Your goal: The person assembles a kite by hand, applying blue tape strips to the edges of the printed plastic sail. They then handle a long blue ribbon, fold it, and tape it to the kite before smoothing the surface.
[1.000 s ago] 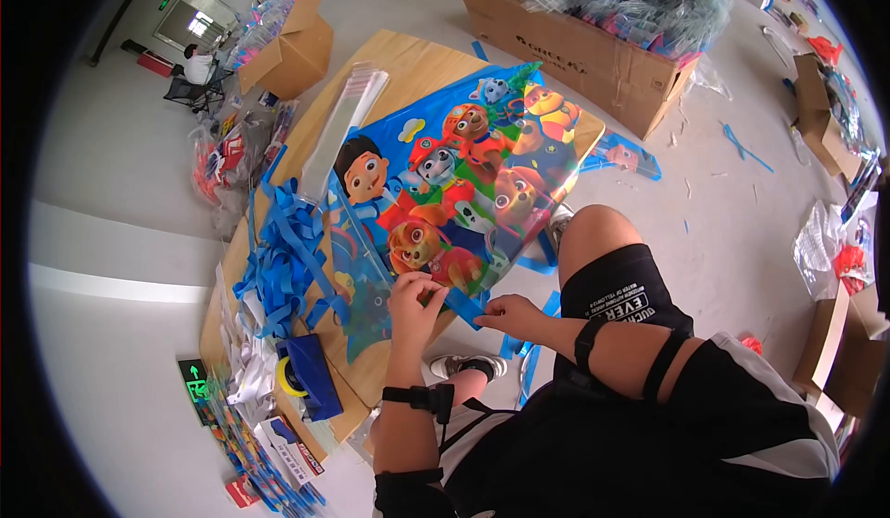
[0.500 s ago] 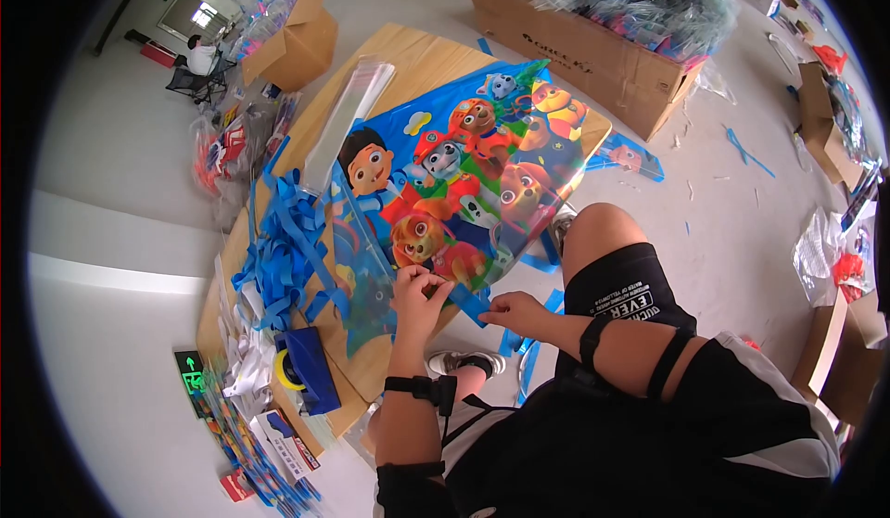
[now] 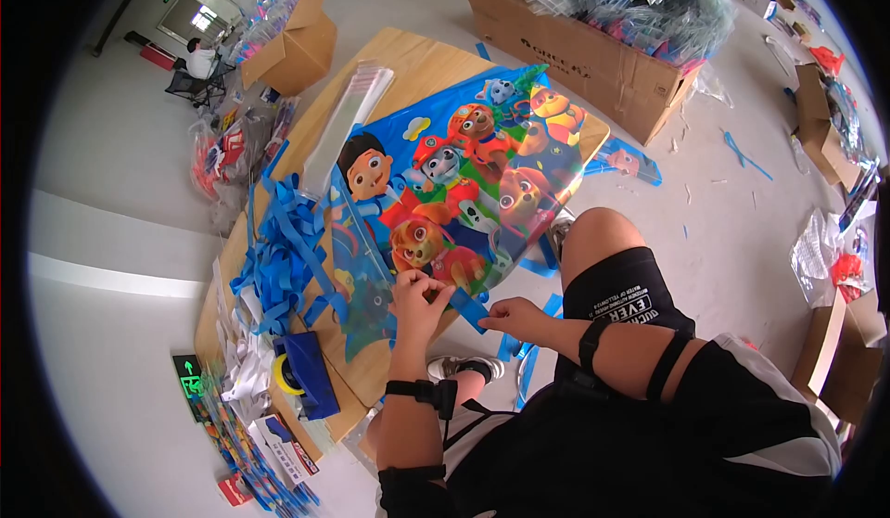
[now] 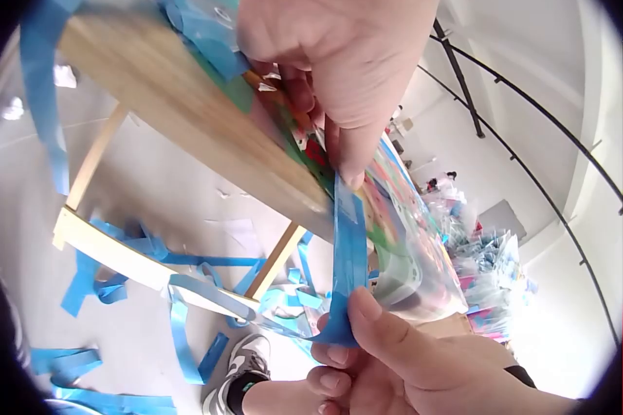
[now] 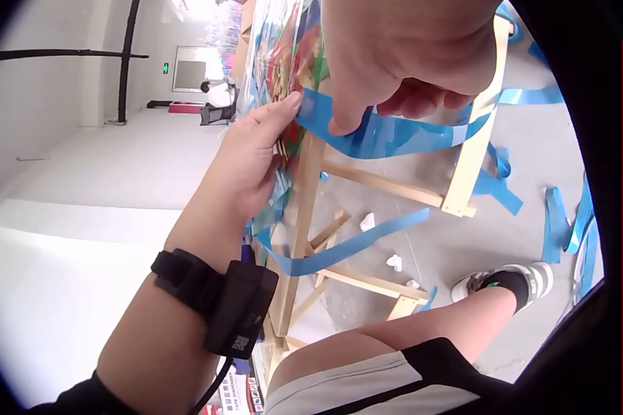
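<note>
A glossy plastic sheet (image 3: 464,175) printed with cartoon puppies lies on the wooden table, its near edge by my hands. Between finger and thumb, my left hand (image 3: 419,303) pinches one end of a blue plastic strip (image 3: 466,308) right at that edge. My right hand (image 3: 515,316) pinches the strip farther out, thumb on top. In the left wrist view the strip (image 4: 350,250) runs taut from hand to hand. More of the strip (image 5: 419,138) trails beyond my right fingers in the right wrist view.
A heap of blue strips (image 3: 287,240) and a blue tape dispenser (image 3: 311,376) sit on the table's left side. Long clear sleeves (image 3: 348,124) lie at the far edge. A large carton (image 3: 575,54) of packed bags stands behind. Blue offcuts (image 4: 97,279) litter the floor.
Both hands keep their pinch on the blue strip. My right hand has drifted slightly outward, and a little more of the strip shows between the hands.
</note>
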Motion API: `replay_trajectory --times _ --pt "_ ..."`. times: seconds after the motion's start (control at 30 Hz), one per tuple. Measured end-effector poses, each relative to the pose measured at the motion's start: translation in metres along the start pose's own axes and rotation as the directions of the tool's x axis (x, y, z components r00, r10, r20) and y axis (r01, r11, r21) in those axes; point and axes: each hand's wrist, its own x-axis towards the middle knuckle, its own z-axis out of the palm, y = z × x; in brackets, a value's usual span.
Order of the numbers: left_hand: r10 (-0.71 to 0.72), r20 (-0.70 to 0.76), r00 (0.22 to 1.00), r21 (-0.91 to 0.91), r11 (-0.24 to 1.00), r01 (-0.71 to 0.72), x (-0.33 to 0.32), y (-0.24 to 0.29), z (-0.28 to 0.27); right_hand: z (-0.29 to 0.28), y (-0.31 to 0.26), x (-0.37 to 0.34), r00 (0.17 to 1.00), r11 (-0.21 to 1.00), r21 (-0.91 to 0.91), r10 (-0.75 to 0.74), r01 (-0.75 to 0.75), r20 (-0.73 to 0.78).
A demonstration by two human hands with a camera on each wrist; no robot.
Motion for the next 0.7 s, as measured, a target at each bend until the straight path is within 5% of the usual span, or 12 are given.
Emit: replay_trajectory --times 0.7 --pt "0.048 -0.102 0.994 0.071 0.997 -0.04 -0.0083 0.0091 0.0034 -0.0032 -0.0014 -0.0005 1.0 0.999 -0.032 -0.009 0.008 -0.008"
